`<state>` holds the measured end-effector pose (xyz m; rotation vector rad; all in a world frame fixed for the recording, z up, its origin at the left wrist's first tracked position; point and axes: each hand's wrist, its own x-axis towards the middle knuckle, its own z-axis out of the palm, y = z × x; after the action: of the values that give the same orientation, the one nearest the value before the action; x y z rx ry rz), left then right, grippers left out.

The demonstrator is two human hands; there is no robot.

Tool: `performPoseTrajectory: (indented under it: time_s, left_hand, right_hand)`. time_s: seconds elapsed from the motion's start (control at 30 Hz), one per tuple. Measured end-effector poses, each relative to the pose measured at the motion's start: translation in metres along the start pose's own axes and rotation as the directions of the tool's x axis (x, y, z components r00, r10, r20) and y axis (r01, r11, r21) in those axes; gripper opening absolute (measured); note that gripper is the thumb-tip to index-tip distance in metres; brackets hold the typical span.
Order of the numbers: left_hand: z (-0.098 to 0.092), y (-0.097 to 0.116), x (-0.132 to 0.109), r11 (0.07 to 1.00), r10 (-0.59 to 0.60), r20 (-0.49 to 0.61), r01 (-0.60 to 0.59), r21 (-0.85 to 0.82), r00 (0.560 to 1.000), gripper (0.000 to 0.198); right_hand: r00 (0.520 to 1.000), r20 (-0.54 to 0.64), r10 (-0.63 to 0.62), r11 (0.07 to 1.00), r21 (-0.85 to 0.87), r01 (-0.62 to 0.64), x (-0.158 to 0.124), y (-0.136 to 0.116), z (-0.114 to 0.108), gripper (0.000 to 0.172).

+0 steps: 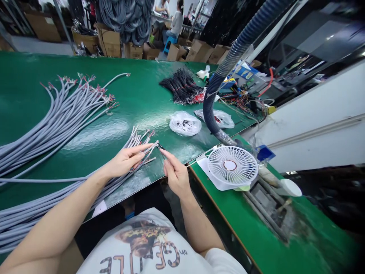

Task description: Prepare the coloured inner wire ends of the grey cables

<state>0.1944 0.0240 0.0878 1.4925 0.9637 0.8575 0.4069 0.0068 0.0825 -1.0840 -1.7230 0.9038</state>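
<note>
My left hand is closed on the stripped end of a grey cable, thumb and fingers pinching it just above the table edge. Close by on the right, my right hand pinches a thin dark piece that meets the cable's tip; its exact kind is too small to make out. Beneath my left hand and forearm runs a bundle of grey cables, their ends stripped to braided shield and fine wires. Another bundle of grey cables lies farther left, with reddish wire ends fanned out.
Beyond my hands on the green table are two plastic bags of small parts and a pile of black wires. A ribbed hose arches down at right, beside a white fan. People sit in the background.
</note>
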Motion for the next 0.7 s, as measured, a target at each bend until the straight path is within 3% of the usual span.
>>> performPoseTrajectory:
  time_s: [0.23, 0.43, 0.57, 0.7]
  left_hand:
    - [0.001, -0.004, -0.001, 0.999, 0.008, -0.004, -0.008, 0.05, 1.0, 0.052]
    - [0.001, 0.0, -0.001, 0.99, 0.015, -0.03, -0.01, 0.138, 0.999, 0.051]
    - [0.002, 0.006, -0.001, 0.974, 0.067, -0.029, -0.059, 0.217, 0.997, 0.049]
    - [0.001, 0.006, 0.0, 0.965, 0.107, -0.024, -0.098, 0.242, 0.994, 0.049]
  right_hand:
    - [1.0, -0.005, -0.009, 1.0, -0.012, 0.009, 0.002, -0.002, -0.001, 0.037]
    - [1.0, -0.002, 0.021, 0.996, 0.082, -0.021, 0.003, 0.001, 0.0, 0.035]
    - [0.99, 0.051, 0.129, 0.957, 0.256, -0.138, 0.004, 0.001, -0.001, 0.033]
    - [0.957, 0.154, 0.248, 0.829, 0.477, -0.291, 0.007, -0.001, 0.0, 0.034]
